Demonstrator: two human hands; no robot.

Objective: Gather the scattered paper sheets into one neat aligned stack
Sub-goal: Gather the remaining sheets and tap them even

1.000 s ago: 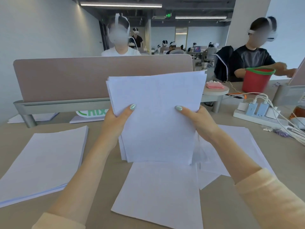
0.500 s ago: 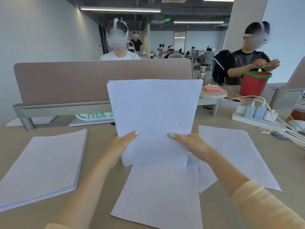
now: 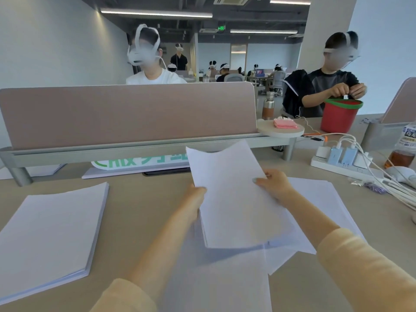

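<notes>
Both my hands hold one bundle of white sheets [image 3: 234, 199] tilted low over the table's middle, its top edge drooping forward. My left hand [image 3: 194, 200] grips its left edge and my right hand [image 3: 273, 185] grips its right edge. Loose white sheets [image 3: 220, 278] lie flat under the bundle and nearer to me. More loose sheets [image 3: 326, 206] spread to the right, partly under my right arm. A thick neat stack of paper [image 3: 51, 233] rests on the table at the left.
A pink desk divider [image 3: 128, 113] on a grey rail runs across the back. At the right lie a white power strip [image 3: 344, 163] with chargers and cables, a drink bottle [image 3: 405, 145] and a red bucket [image 3: 338, 115]. Two people sit beyond the divider.
The bundle has gone from upright, standing on its lower edge, to tilted down and away toward the table. Both hands have moved lower and forward with it.
</notes>
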